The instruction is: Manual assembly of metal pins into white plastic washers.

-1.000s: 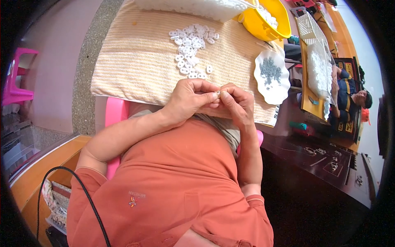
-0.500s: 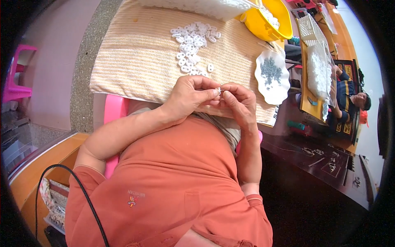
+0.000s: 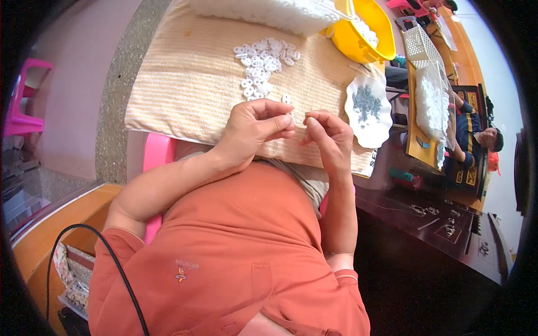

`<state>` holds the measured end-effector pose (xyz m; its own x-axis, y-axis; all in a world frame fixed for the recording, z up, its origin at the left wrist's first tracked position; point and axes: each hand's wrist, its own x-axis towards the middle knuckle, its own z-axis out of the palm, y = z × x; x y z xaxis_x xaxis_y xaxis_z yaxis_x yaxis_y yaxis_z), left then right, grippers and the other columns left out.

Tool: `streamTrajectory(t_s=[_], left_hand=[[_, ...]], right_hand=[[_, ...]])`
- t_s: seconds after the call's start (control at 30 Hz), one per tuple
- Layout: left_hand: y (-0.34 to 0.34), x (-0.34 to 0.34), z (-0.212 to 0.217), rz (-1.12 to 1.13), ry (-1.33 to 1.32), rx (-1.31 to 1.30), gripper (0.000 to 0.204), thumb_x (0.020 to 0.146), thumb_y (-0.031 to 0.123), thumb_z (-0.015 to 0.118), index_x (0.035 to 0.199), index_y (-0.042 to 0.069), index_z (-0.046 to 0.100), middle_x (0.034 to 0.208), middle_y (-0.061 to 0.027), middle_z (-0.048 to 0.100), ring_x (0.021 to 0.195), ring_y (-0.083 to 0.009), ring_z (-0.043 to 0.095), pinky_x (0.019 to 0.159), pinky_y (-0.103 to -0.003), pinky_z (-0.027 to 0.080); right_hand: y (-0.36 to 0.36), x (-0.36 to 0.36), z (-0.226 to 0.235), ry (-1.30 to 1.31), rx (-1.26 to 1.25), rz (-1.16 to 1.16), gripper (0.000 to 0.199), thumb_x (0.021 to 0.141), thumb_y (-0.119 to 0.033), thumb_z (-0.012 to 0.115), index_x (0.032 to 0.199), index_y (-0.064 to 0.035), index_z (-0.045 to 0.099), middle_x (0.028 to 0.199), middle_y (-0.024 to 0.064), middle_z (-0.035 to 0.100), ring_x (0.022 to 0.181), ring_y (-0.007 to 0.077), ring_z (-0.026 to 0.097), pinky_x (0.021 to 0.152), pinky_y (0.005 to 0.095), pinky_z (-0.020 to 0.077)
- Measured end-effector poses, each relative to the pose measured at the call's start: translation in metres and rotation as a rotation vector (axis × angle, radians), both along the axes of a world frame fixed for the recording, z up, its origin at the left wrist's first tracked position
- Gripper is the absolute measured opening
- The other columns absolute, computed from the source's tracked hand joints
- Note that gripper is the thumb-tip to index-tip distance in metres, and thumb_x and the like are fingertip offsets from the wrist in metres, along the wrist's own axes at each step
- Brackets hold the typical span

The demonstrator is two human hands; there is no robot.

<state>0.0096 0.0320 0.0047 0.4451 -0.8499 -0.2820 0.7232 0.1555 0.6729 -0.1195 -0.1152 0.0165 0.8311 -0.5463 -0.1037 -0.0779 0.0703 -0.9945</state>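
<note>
Close to the front edge of the towel-covered table, my left hand [image 3: 259, 126] pinches a small white plastic piece between thumb and forefinger, mostly covered by the fingertips. A short gap to the right, my right hand [image 3: 329, 134] has thumb and forefinger pressed together; whatever they hold is too small to make out. Just beyond both hands lies a loose pile of white oval plastic pieces with two holes [image 3: 258, 63], with a single piece [image 3: 286, 98] apart from it. Right of my right hand stands a white scalloped plate [image 3: 374, 133] bearing many tiny dark grey parts [image 3: 367, 103].
A clear bin [image 3: 269, 17] of white pieces stands at the table's far edge, beside a yellow basket [image 3: 358, 42]. A striped towel [image 3: 185, 84] covers the table. At right, another person [image 3: 473, 129] sits by a bench with a white-filled container [image 3: 430, 106]. A pink stool [image 3: 28, 106] stands left.
My hands have moved slightly apart; before, their fingertips met at the small white piece with a thin dark part between them. The view has shifted a little.
</note>
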Motion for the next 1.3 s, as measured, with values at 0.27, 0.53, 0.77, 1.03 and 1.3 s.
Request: streamTrajectory(t_s=[0.27, 0.53, 0.77, 1.03, 1.3], left_hand=[[0.001, 0.01, 0.005, 0.124, 0.024, -0.04, 0.017, 0.089, 0.002, 0.061, 0.106, -0.002, 0.061, 0.091, -0.0087, 0.066, 0.084, -0.0154, 0.066, 0.081, -0.029, 0.057], [0.001, 0.015, 0.007, 0.147, 0.036, -0.058, 0.017, 0.089, 0.002, 0.062, 0.105, -0.002, 0.061, 0.092, -0.0084, 0.065, 0.085, -0.0153, 0.066, 0.08, -0.029, 0.057], [0.0, 0.014, 0.006, 0.138, 0.033, -0.034, 0.016, 0.089, 0.003, 0.062, 0.104, -0.002, 0.062, 0.09, -0.0084, 0.065, 0.083, -0.0149, 0.065, 0.08, -0.029, 0.057], [0.0, 0.007, 0.003, 0.076, 0.015, 0.016, 0.015, 0.089, 0.004, 0.063, 0.103, -0.001, 0.062, 0.091, -0.0081, 0.065, 0.082, -0.0143, 0.065, 0.079, -0.028, 0.057], [0.0, 0.005, 0.004, 0.041, 0.003, 0.028, 0.016, 0.089, 0.004, 0.063, 0.104, -0.002, 0.062, 0.091, -0.0083, 0.065, 0.082, -0.0143, 0.065, 0.078, -0.028, 0.057]], right_hand=[[-0.004, 0.036, 0.004, 0.233, -0.927, 0.076, 0.015, 0.082, -0.013, 0.065, 0.095, -0.004, 0.066, 0.09, 0.0145, 0.063, 0.074, 0.0321, 0.063, 0.068, 0.039, 0.0504], [0.003, 0.054, 0.002, 0.373, -1.043, 0.095, 0.018, 0.082, -0.02, 0.065, 0.093, -0.0058, 0.067, 0.092, 0.0149, 0.063, 0.081, 0.0361, 0.063, 0.072, 0.043, 0.0494], [0.0, 0.043, 0.004, 0.368, -0.568, 0.047, 0.015, 0.083, -0.013, 0.068, 0.09, -0.0003, 0.065, 0.075, 0.0081, 0.062, 0.063, 0.0136, 0.059, 0.059, 0.0278, 0.0472], [-0.007, 0.025, -0.006, 0.082, -0.189, -0.032, 0.02, 0.085, -0.005, 0.067, 0.104, 0.0023, 0.064, 0.076, -0.0029, 0.059, 0.064, 0.004, 0.054, 0.056, 0.0196, 0.0446], [-0.011, 0.014, -0.009, 0.035, 0.014, 0.068, 0.031, 0.085, 0.001, 0.065, 0.115, 0.0049, 0.058, 0.086, 0.004, 0.061, 0.074, 0.0101, 0.061, 0.067, 0.0245, 0.0537]])
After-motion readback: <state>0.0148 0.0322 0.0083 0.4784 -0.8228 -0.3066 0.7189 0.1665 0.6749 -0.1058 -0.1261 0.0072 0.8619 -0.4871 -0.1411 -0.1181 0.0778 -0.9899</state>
